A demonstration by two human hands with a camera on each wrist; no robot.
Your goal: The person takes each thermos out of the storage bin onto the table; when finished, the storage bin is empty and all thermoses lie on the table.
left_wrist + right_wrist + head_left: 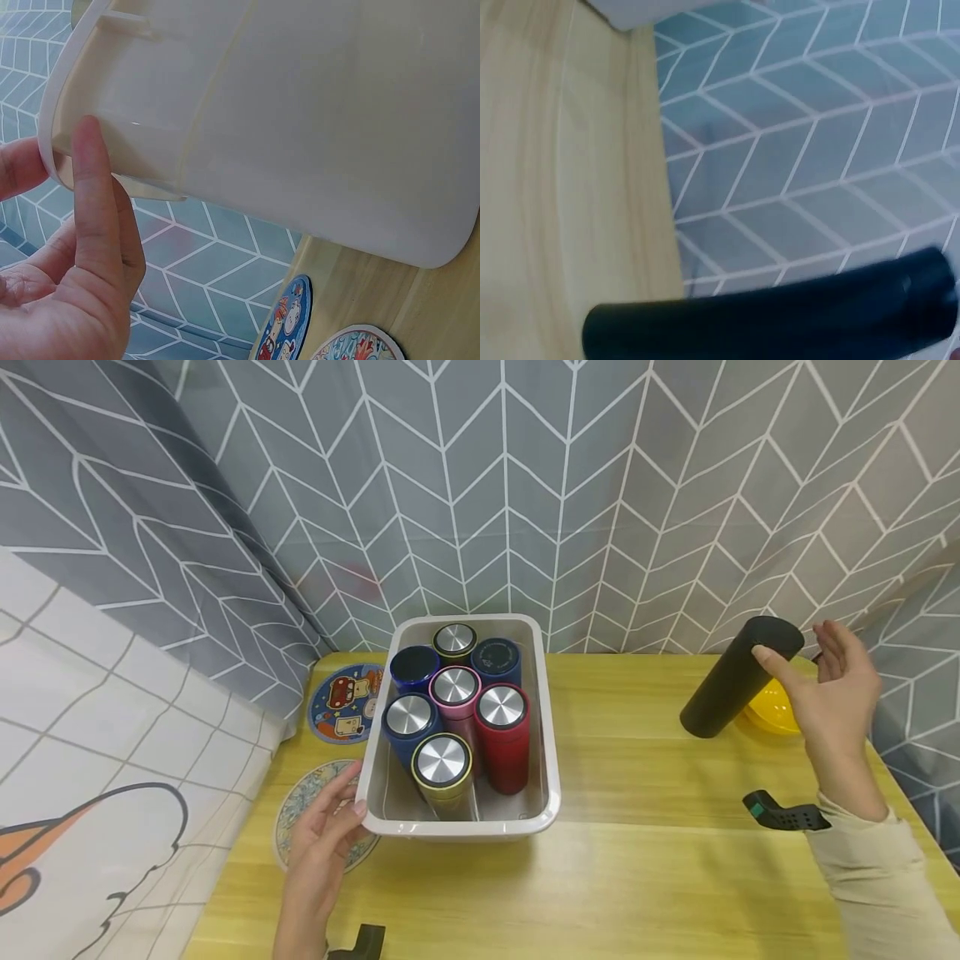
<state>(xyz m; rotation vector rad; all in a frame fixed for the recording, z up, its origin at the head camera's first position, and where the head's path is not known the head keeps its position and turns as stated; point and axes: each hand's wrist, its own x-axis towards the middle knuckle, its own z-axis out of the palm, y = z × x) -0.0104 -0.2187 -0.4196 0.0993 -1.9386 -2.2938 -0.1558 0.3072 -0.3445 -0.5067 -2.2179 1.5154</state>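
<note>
In the head view, a light grey plastic bin (551, 735) holds several metal-capped thermos bottles, among them a red one (504, 752), a pink one (456, 693) and a yellow one (444, 789). My left hand (318, 843) pinches the bin's rim at its near left corner. Seen from the left wrist, one finger presses the outer wall (300, 112) just under the lip. On the right, a tall black cylindrical bottle (723, 681) stands on the table. My right hand (840, 693) is spread around its top, thumb across its side and the other fingers a little apart from it.
A yellow bowl (772, 706) sits behind the black bottle. Two round patterned mats, one blue (341, 702) and one pale (300, 802), lie left of the bin. A patterned curtain (585, 510) hangs along the table's back edge.
</note>
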